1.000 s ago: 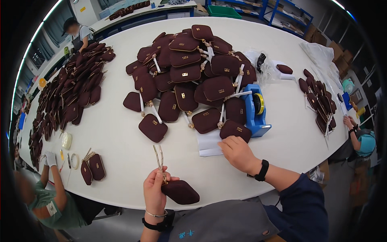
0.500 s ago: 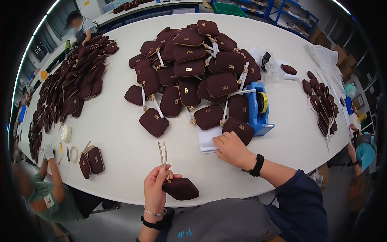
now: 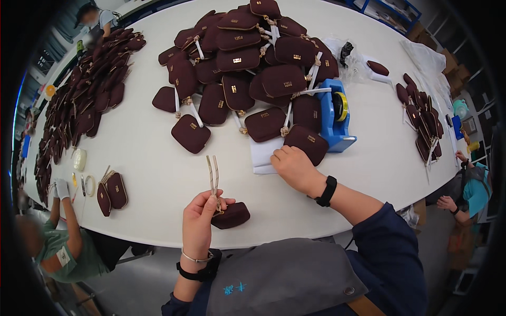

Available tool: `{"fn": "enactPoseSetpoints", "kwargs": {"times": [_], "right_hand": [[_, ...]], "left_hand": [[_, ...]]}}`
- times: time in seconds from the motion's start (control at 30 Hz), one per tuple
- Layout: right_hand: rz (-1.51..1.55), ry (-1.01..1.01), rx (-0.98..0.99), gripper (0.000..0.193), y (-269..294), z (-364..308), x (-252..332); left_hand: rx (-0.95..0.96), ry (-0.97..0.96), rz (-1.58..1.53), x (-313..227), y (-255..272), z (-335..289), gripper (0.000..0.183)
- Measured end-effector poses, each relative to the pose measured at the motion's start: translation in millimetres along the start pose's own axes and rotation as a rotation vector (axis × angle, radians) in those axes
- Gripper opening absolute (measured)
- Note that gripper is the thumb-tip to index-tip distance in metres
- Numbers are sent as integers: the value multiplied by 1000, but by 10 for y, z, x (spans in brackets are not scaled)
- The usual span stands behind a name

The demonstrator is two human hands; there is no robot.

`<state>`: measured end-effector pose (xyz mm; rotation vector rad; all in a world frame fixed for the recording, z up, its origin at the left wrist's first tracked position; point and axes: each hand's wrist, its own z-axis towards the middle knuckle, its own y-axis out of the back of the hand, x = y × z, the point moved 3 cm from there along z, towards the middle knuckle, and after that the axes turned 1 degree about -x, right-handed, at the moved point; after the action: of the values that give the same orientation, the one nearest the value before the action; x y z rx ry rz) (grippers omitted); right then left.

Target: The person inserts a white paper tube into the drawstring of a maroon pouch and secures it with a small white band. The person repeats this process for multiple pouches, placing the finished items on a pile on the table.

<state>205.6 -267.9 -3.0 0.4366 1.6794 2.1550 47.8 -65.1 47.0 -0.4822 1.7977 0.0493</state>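
My left hand (image 3: 200,224) is closed on a small maroon pouch (image 3: 233,215) at the table's near edge, pinching its zipper pull so the beige cord loop (image 3: 213,175) stands upright above my fingers. My right hand (image 3: 294,167) rests with curled fingers on a stack of white paper slips (image 3: 262,156), touching a maroon pouch (image 3: 307,143) beside the blue tape dispenser (image 3: 337,117). A black band sits on my right wrist.
A big heap of maroon pouches (image 3: 247,68) fills the middle of the white table (image 3: 153,174). More pouches lie in rows at the left (image 3: 79,110) and right (image 3: 421,116). A person in green (image 3: 63,247) works at lower left; another person (image 3: 469,189) at right.
My left hand has lifted the pouch's cord a little higher toward me. My right hand has stayed on the paper slips by the dispenser.
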Motion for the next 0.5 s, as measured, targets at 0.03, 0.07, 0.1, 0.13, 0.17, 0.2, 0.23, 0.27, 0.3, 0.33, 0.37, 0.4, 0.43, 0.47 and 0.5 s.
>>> {"fn": "enactPoseSetpoints", "kwargs": {"times": [0.03, 0.07, 0.1, 0.13, 0.17, 0.2, 0.23, 0.27, 0.3, 0.33, 0.37, 0.4, 0.43, 0.47, 0.5], "right_hand": [[10, -1, 9, 8, -2, 1, -12], [26, -11, -2, 8, -5, 5, -17], [42, -20, -13, 8, -10, 12, -25], [59, -30, -23, 8, -11, 17, -35], [74, -42, -36, 9, 4, 23, -57], [90, -54, -49, 10, 28, 25, -84], [105, -67, -62, 11, 43, 32, -98], [151, -100, -114, 12, 62, 54, -115], [197, -134, -167, 14, 80, 74, -126], [243, -169, -219, 15, 99, 88, -139], [266, -175, -203, 16, 103, 99, -147], [290, -180, -186, 17, 103, 109, -150], [314, -184, -168, 18, 105, 120, -156], [342, -195, -174, 17, 113, 122, -172], [371, -205, -178, 16, 124, 122, -193]], "left_hand": [[12, -7, 32, -13, 1, -7, 27], [20, -12, 65, -22, 5, -21, 27], [21, -21, 76, -29, 0, -27, 27], [23, -30, 88, -33, -15, -32, 27], [25, -40, 98, -37, -29, -29, 26], [18, -49, 103, -41, -50, -26, 26], [12, -59, 109, -45, -75, -23, 25], [5, -72, 115, -58, -92, -13, 25], [16, -64, 119, -59, -92, -3, 26], [27, -56, 123, -53, -87, 8, 27], [39, -48, 127, -52, -86, 16, 28], [39, -63, 135, -61, -94, 13, 29], [39, -78, 143, -68, -112, 9, 29], [40, -92, 151, -73, -125, 9, 29], [42, -92, 153, -73, -126, 12, 29]]}}
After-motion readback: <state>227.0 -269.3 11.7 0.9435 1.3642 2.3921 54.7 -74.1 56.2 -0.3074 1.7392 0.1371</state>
